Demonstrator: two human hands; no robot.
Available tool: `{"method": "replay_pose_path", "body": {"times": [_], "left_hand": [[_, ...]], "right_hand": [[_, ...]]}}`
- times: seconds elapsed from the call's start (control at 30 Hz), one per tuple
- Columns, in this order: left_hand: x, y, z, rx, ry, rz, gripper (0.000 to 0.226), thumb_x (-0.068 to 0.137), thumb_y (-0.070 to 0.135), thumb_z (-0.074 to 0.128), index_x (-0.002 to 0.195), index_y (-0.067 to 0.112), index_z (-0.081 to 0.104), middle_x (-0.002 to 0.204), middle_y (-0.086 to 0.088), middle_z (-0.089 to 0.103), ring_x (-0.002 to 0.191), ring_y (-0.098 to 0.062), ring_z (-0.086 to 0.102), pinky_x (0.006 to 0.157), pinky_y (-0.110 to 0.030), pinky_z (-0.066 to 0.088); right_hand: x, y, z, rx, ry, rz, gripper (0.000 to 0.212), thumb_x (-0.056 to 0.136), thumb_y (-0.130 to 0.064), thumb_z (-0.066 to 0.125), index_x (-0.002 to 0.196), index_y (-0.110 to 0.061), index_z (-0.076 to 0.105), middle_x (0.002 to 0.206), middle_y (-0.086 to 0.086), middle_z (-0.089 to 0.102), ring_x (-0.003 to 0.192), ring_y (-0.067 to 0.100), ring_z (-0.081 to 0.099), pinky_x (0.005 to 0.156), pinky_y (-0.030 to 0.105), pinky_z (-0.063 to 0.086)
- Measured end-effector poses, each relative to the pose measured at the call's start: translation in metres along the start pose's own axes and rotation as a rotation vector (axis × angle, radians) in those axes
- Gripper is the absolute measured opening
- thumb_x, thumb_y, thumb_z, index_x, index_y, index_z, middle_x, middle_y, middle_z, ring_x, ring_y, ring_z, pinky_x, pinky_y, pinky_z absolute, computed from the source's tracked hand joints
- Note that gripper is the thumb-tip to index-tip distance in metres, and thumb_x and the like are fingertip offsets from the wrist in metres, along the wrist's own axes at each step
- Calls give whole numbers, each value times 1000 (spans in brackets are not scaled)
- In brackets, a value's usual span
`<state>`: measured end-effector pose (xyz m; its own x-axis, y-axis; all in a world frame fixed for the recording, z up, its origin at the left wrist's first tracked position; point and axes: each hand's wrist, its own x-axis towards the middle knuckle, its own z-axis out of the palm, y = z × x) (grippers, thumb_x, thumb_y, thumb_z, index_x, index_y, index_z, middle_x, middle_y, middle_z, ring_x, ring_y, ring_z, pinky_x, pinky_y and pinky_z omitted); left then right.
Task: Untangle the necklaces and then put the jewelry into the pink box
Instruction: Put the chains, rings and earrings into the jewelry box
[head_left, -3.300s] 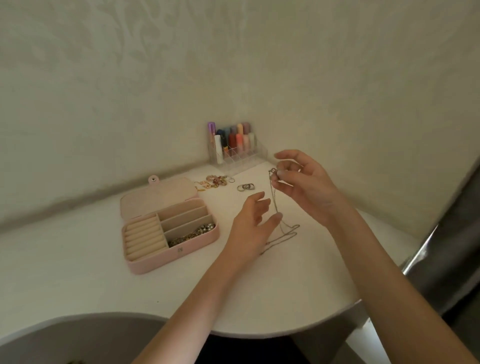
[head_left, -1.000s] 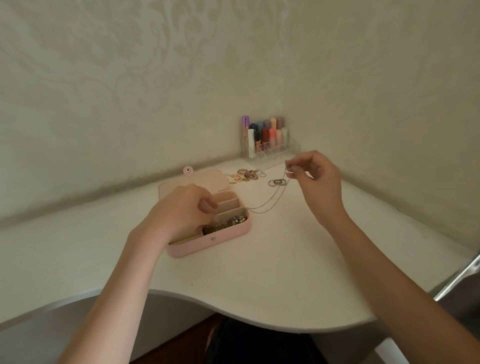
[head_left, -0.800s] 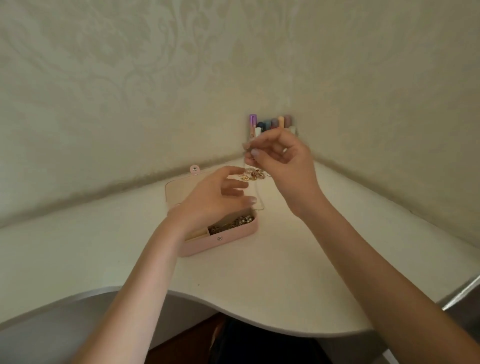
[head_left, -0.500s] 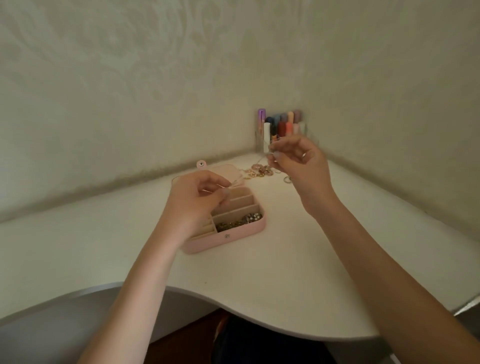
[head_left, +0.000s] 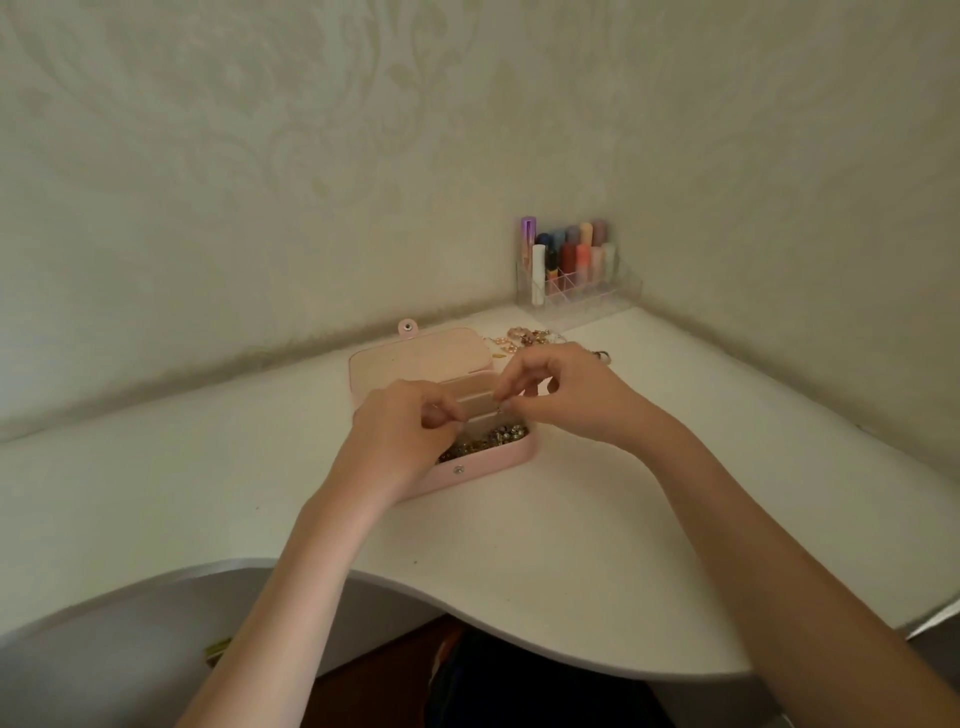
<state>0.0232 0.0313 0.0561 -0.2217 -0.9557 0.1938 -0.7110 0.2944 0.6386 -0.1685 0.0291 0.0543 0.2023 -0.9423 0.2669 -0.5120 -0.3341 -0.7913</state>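
A: What are the fingers doing right now?

B: Both hands are working just above the open pink box, at the centre of the frame. The left hand is curling its fingers in a pinch, and the right hand is pinching too, its fingertips pointing down toward the middle compartments. A thin necklace chain is probably running between them, though it is too fine to make out here.

A: Why are they holding it like that?

B: I am judging that pinching at two ends is keeping the chain stretched so it is going into a narrow slot without knotting again.

A: And moving outward?

B: The box is lying on the white desk with its lid folded back flat toward the wall. The nearest compartment is holding a heap of beaded jewelry, just below the hands. Behind the right hand, toward the upper right of the box, loose earrings and rings are waiting on the desk, so the task is only partly done.

A: Anything further back?

B: A clear organizer of lipsticks is standing in the corner, upper right of centre.

A: Any writing or brands?

B: Nothing legible; only a snap button is showing on the box front.
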Motion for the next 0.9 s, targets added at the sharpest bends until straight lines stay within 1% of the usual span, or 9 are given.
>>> {"method": "replay_pose_path", "body": {"times": [0.07, 0.17, 0.3, 0.37, 0.43, 0.53, 0.67, 0.73, 0.9], "left_hand": [[0, -1, 1, 28, -15, 11, 24, 81, 20, 71, 65, 35, 61, 73, 11, 69, 68, 0, 60, 82, -28, 46], [-1, -2, 1, 12, 6, 42, 23, 82, 18, 70, 68, 34, 63, 68, 19, 63, 67, 8, 57, 77, -24, 44], [2, -9, 5, -5, 47, 118, 27, 83, 14, 67, 73, 38, 62, 71, 20, 62, 69, 3, 56, 75, -25, 43], [1, -14, 10, 41, 7, 172, 21, 85, 12, 66, 91, 33, 66, 80, 24, 58, 75, 11, 51, 79, -11, 41], [1, -16, 13, 99, 8, 220, 23, 86, 10, 65, 107, 19, 68, 86, 21, 56, 76, 16, 46, 74, 4, 31], [2, -16, 14, 128, 32, 246, 26, 85, 10, 66, 111, 14, 66, 94, 12, 61, 76, 11, 47, 72, 7, 26], [2, -14, 14, 191, 35, 277, 23, 87, 12, 64, 110, 13, 67, 98, 5, 66, 83, -1, 46, 71, 6, 26], [1, -15, 14, 191, 28, 272, 22, 87, 13, 64, 109, 14, 68, 93, 7, 63, 81, -1, 45, 70, 6, 25], [-4, -20, 16, 145, 26, 265, 23, 84, 14, 68, 107, 17, 68, 84, 20, 52, 74, 16, 42, 72, 6, 26]], "right_hand": [[-1, 2, 2, -56, -44, 14, 18, 78, -3, 69, 76, -21, 70, 72, -12, 65, 62, -5, 52, 58, 4, 37], [0, 4, 2, -104, -67, 15, 17, 80, -6, 68, 77, -22, 71, 76, -16, 64, 67, -5, 54, 63, 4, 37], [9, 23, -9, -110, 150, 36, 18, 84, -8, 65, 85, -25, 69, 91, -15, 66, 76, -4, 57, 65, 6, 38], [15, 43, -19, -199, 344, 114, 25, 87, -2, 58, 101, -19, 69, 107, -5, 65, 91, 7, 59, 75, 7, 39], [18, 69, -32, -356, 469, 257, 33, 90, 1, 51, 119, -12, 63, 124, 6, 60, 110, 20, 56, 92, 21, 40], [16, 98, -46, -473, 466, 383, 39, 93, -6, 50, 131, -11, 55, 133, 12, 56, 124, 27, 49, 103, 33, 36], [20, 99, -35, -453, 397, 311, 35, 95, -13, 49, 129, -10, 58, 130, 12, 59, 122, 29, 51, 103, 37, 38], [21, 95, -29, -493, 370, 286, 31, 95, -13, 48, 121, -6, 63, 121, 14, 64, 112, 32, 56, 95, 41, 44], [21, 96, -29, -529, 367, 257, 23, 91, -1, 48, 103, 4, 67, 104, 22, 66, 99, 38, 58, 86, 47, 47]]}}
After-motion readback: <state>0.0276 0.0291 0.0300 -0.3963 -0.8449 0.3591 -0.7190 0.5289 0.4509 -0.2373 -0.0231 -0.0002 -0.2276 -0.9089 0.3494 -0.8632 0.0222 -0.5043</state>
